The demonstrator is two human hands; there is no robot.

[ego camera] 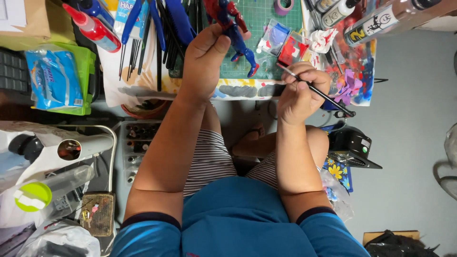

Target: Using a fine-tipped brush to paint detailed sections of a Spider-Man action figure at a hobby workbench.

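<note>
L hand [205, 52]: closed around red-blue action figure [234, 28], held upright over green cutting mat [266, 28].
R hand [300, 93]: fingers pinched on thin paintbrush [316, 91], bristle end pointing up-left twd figure, not touching it.
Figure loc: above surface, legs hanging past L thumb.
Near brush tip: small paint tray [285, 43] w/ red + blue paint.
Surface [362, 71]: paint-smeared sheet under mat.
Far left: blue wipes pack [54, 78] on green box.

Grey floor [409, 157], paint-splashed desk [362, 71] with green cutting mat [266, 28], green bin [88, 71] at left, cluttered bags [52, 238], even indoor light
</note>
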